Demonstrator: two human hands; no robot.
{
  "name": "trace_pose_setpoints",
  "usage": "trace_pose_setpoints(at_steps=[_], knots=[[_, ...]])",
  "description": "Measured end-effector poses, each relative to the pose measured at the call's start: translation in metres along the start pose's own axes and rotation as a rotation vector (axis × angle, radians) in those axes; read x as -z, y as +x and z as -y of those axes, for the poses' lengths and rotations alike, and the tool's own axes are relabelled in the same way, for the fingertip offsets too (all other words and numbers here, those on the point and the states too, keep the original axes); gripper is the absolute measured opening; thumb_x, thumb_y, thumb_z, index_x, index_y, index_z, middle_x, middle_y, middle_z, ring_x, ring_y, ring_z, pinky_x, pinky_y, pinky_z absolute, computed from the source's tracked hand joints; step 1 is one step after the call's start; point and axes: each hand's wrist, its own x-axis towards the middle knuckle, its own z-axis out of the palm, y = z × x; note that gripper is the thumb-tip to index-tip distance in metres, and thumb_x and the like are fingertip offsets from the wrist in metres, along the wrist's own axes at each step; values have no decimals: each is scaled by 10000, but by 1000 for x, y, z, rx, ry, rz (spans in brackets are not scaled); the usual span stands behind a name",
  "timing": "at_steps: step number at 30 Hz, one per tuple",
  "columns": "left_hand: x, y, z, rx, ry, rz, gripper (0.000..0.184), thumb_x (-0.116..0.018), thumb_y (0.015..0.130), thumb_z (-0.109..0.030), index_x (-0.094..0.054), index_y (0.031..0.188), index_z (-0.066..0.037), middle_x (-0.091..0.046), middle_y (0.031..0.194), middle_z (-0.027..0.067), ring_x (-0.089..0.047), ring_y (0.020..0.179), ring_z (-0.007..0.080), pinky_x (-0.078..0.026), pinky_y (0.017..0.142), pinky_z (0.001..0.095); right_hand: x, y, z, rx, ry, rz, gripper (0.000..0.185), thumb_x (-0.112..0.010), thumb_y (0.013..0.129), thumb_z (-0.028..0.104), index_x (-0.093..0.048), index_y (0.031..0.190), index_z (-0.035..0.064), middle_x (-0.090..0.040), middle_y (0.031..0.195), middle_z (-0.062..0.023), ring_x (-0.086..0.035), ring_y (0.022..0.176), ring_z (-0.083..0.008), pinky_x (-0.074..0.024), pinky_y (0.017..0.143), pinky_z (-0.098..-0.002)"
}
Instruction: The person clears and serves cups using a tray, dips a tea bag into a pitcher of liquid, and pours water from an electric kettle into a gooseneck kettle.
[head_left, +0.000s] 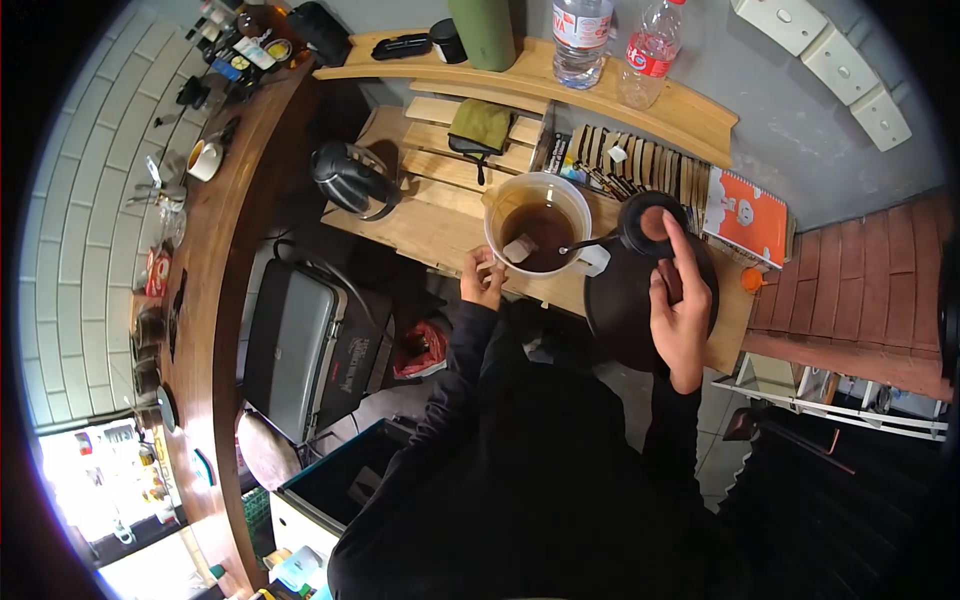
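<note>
A white translucent pitcher (583,205) of brown liquid with a tea bag (519,249) in it stands on the wooden bench. My left hand (483,278) pinches at the pitcher's near left rim; what lies between the fingers is too small to name. My right hand (680,305) is right of the pitcher, index finger stretched out against a round black lid (632,235). A thin stem runs from the lid into the pitcher. A white tag (595,261) hangs at the pitcher's right side. Below the lid lies a round dark plate (620,310).
A black kettle (350,180) stands left on the slatted bench (430,215), near a green pouch (481,127). Behind are books (640,165), an orange notebook (745,212) and a shelf (520,72) with bottles. An orange cap (751,279) lies right. A grill (290,340) stands lower left.
</note>
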Motion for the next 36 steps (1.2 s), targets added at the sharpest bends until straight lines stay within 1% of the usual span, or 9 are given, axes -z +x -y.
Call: trace_pose_setpoints(at_steps=[2,3,4,7,9,20,22,32,36], knots=[[6,5,14,51,-114,32,255,-583,867,-71,-466,1081,1,-577,970,104,-603,779,126,-513,648,241,-10,11,0,11,-60,19,599,-440,768,-156,-446,1316,85,-522,1283,-92,-566,1066,-204,-465,824,-263],[4,5,6,20,-111,-5,175,-583,870,-72,-505,989,30,-606,786,60,-600,681,103,-513,637,239,-18,16,-1,78,-91,-31,629,-442,751,-171,-461,1313,111,-587,1108,-122,-591,862,-206,-474,730,-260],[7,4,2,32,-111,2,175,-583,870,-72,-505,989,30,-606,786,60,-600,681,103,-513,637,239,-22,19,-4,65,-97,-31,629,-442,751,-171,-461,1313,111,-587,1108,-122,-591,862,-206,-474,730,-260],[18,6,-8,56,16,139,131,-571,869,-22,-535,941,81,-620,784,90,-616,697,117,-545,637,250,-34,26,-5,41,-193,-10,670,-448,723,-182,-491,1300,155,-535,863,-118,-508,645,-217,-447,600,-296],[27,9,-15,95,41,189,129,-570,870,-21,-549,939,86,-627,804,100,-619,699,117,-543,640,249,-44,31,-1,55,-310,-22,703,-467,692,-179,-523,1279,203,-393,724,-98,-420,549,-232,-401,531,-337],[52,34,-72,165,102,424,238,-495,939,-129,-589,964,89,-647,770,99,-613,675,119,-512,641,240,-65,35,4,62,-456,-11,705,-498,680,-160,-570,1231,274,-374,699,-97,-442,559,-250,-409,538,-351],[54,43,-84,25,258,454,243,-491,939,-154,-582,871,60,-645,690,102,-632,623,123,-502,565,239,-64,39,2,89,-442,-18,699,-504,680,-161,-575,1225,271,-382,704,-98,-453,567,-252,-413,541,-347],[33,51,-126,-185,448,331,146,-617,859,-135,-642,863,9,-651,701,95,-640,603,142,-488,553,241,-55,44,-15,185,-446,34,659,-523,713,-141,-575,1221,276,-381,697,-106,-473,576,-252,-420,539,-374],[25,53,-143,-249,411,278,129,-657,816,-74,-676,899,24,-684,780,106,-635,687,120,-485,638,238,-52,49,-12,223,-423,32,653,-522,727,-133,-570,1225,287,-384,689,-108,-477,572,-259,-421,538,-373]])
